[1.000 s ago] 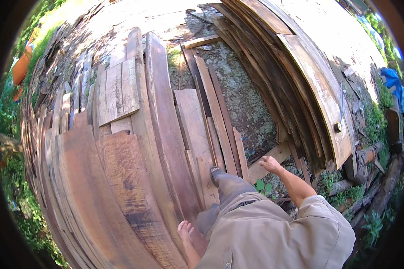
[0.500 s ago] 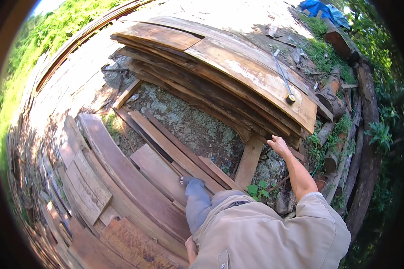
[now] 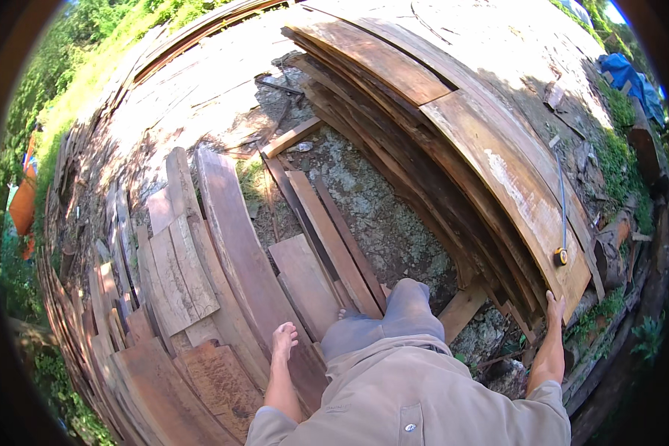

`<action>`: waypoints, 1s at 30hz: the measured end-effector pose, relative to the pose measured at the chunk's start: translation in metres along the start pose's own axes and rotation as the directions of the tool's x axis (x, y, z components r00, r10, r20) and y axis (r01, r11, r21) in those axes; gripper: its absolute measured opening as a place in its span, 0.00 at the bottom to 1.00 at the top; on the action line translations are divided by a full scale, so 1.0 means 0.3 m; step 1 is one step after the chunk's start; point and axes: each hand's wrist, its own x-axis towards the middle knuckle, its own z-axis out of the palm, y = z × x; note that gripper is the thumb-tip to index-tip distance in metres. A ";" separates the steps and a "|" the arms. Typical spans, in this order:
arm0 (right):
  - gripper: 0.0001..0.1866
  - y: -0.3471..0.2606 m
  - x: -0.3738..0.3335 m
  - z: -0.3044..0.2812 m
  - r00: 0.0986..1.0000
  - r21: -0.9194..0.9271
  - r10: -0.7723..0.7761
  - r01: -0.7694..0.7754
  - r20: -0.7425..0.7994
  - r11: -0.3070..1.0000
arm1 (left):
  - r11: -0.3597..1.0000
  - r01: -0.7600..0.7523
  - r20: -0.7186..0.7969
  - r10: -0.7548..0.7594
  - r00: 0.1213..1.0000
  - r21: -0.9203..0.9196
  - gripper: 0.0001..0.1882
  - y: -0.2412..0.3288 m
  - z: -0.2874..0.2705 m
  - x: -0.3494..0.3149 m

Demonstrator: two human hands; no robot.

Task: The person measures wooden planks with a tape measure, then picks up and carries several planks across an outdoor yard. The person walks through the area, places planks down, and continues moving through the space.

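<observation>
Top board [image 3: 520, 201] lay on the stack [image 3: 438, 171], its length running forward-left from the nearer right grip [image 3: 554, 308] touching its near end, closure unclear; left grip [image 3: 283, 340] hung loosely spread, empty.

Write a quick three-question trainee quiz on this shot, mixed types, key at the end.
1. True or false: the left hand is empty.
2. Where does the tape measure lie?
A) on the ground
B) on the stack
C) in the left hand
3. Fill in: the right hand is at the stack's ____ end (near or far from the person).

Key: 1. True. 2. B. 3. Near.
</observation>
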 end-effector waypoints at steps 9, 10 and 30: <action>0.41 0.167 0.709 0.179 0.929 0.110 0.259 -0.238 -0.265 0.965 | 0.994 0.019 -0.174 0.001 0.985 0.112 0.14 0.087 0.444 0.470; 0.41 0.149 0.764 0.216 0.925 0.133 0.279 -0.252 -0.259 0.959 | 0.968 0.065 -0.187 -0.019 0.982 0.243 0.14 0.081 0.504 0.521; 0.33 -1.040 0.633 0.605 0.881 0.877 -0.066 -0.453 0.468 0.162 | 0.884 -0.083 0.115 0.033 0.993 0.459 0.21 0.969 1.043 0.901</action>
